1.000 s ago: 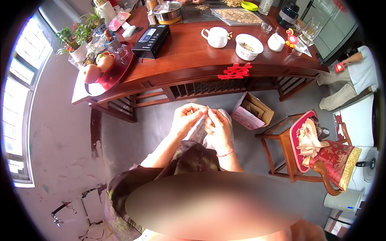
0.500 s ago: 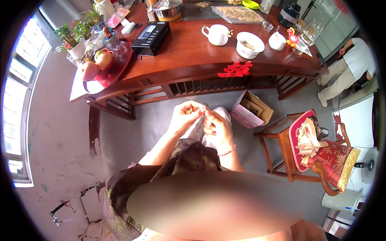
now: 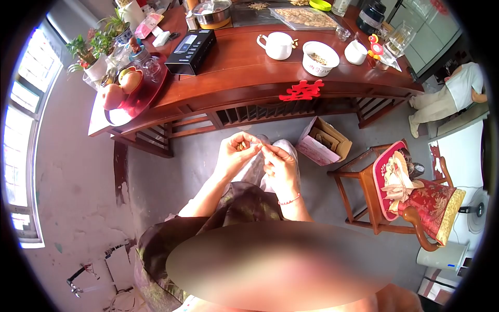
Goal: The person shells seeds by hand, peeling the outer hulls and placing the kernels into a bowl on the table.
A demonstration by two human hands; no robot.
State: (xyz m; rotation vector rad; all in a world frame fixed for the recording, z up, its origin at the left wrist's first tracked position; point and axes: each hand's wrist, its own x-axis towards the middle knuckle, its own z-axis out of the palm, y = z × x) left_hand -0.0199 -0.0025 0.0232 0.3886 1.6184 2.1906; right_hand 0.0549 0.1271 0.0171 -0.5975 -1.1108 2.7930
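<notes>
My left hand [image 3: 234, 158] is curled in front of my lap, with several small yellow-brown pieces [image 3: 241, 146] resting inside its fingers. They resemble nuts or seeds in the shell, but their exact kind is too small to tell. My right hand [image 3: 281, 166], a red bead bracelet at its wrist, is closed in a pinch. Its thumb and fingertips meet those of the left hand; whatever lies between them is hidden. Beyond both hands, on the table, stand a white bowl [image 3: 317, 67] with small bits in it and a white teapot [image 3: 278, 47] with similar yellowish pieces beside it.
A curved red-brown table [image 3: 234, 78] spans the front, bearing a black box [image 3: 191, 53] and a red tray [image 3: 156, 86] with fruit. An open cardboard box [image 3: 318, 152] sits on the floor, a wooden chair [image 3: 371, 200] to its right. Another person [image 3: 457, 91] stands at far right.
Both hands have shifted slightly left in view, still fingertip to fingertip. The table's things also sit a little further left. The other person at right has changed posture.
</notes>
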